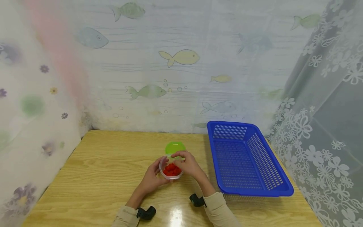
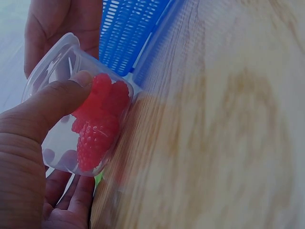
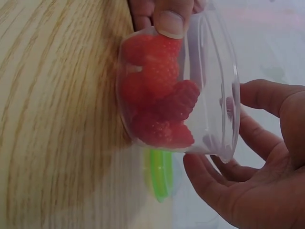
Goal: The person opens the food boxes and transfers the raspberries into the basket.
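Note:
A small clear plastic container point(image 1: 162, 162) holds several red raspberries point(image 3: 162, 90), which are heaped on its bottom. My left hand point(image 1: 151, 180) grips it from the left, the thumb point(image 2: 62, 98) across the near wall and the other fingers round the far side. Over the opening is my right hand point(image 1: 188, 164), its thumb and fingers spread at the rim. In the right wrist view, some of its fingers point(image 3: 202, 179) touch or nearly touch the outside wall. No raspberry shows clearly between them. Just behind the container lies a bright green lid point(image 1: 173, 147).
A big blue plastic basket point(image 1: 252, 191) with slotted walls stands at the table's right side. The wood-grain table point(image 1: 99, 170) meets a fish-patterned curtain point(image 1: 181, 104) at the back. Black devices point(image 1: 146, 213) are strapped to both wrists.

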